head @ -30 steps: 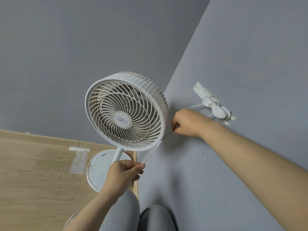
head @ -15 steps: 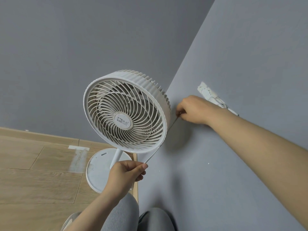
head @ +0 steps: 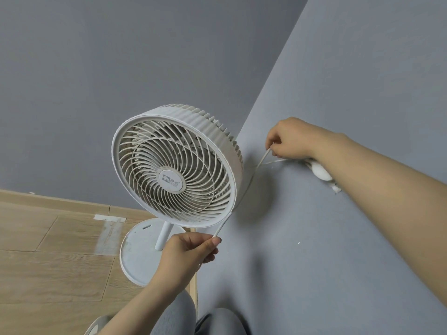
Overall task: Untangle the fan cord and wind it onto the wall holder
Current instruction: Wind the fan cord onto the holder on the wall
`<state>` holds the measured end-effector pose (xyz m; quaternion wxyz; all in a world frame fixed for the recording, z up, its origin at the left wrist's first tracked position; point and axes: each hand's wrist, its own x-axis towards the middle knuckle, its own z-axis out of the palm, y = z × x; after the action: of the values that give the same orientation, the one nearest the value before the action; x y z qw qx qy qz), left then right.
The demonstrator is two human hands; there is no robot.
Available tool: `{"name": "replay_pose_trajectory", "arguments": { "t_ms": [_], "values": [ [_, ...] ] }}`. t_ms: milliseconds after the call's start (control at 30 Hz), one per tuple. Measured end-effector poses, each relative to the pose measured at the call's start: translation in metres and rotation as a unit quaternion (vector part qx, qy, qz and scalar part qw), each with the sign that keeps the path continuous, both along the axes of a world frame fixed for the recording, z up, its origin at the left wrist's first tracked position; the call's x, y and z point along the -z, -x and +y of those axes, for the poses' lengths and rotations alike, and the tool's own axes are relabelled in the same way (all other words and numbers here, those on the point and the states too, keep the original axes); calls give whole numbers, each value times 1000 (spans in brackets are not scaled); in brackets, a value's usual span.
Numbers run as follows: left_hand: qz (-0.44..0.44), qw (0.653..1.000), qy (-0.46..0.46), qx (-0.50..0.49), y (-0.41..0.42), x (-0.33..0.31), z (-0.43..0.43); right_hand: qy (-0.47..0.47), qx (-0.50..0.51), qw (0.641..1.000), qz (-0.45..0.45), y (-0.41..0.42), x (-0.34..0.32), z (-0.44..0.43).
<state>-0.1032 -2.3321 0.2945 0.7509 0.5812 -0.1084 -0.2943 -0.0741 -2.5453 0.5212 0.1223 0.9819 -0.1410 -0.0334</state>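
Head view, looking down into a room corner; grey wall [head: 338, 238] on the right, wood floor [head: 48, 262] on the left.

Fan [head: 177, 170]: white, round head with spiral grille and ribbed rim, small label at the centre; head tilted up on a thin pole above a round flat base [head: 137, 252]; base stands on the floor just beside the wall.

Cord [head: 249, 187]: thin, white, flat-looking; runs taut from the left hand up past the right rim of the fan head to the right hand; partly hidden behind the rim on the way; a second strand branches near the right hand and goes level toward the wall holder; a short bit shows below the left hand.

Left hand [head: 191, 250]: low, in front of the base; thumb and forefinger pinch the cord at its lower end, other fingers curled under.

Right hand [head: 290, 139]: raised close to the wall, knuckles up; fingers curled, tips nipping the cord at its upper end.

Wall holder [head: 320, 174]: white, fixed to the wall; mostly hidden under the right wrist and forearm; a rounded part and a scuffed lower end show; how much cord sits on it, cannot tell.

Other: pale strip of tape [head: 110, 217] on the floor near the skirting; grey trousers [head: 176, 315] at the bottom edge; tip of a shoe [head: 95, 327] at lower left.
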Motion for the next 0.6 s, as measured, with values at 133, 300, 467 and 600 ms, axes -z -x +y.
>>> {"name": "replay_pose_trajectory", "arguments": {
  "t_ms": [133,300,467,600],
  "values": [
    [-9,1000,18,4,1,-7,-2,-27,25,999,-35,6,-13,-9],
    [-13,1000,27,3,4,-17,-3,-26,30,997,-73,12,-20,-8],
    [-27,999,35,-2,7,-27,2,14,27,993,-113,25,-35,-3],
    [-40,998,51,-2,11,-36,5,42,23,985,-165,40,-47,4]
  ]
}}
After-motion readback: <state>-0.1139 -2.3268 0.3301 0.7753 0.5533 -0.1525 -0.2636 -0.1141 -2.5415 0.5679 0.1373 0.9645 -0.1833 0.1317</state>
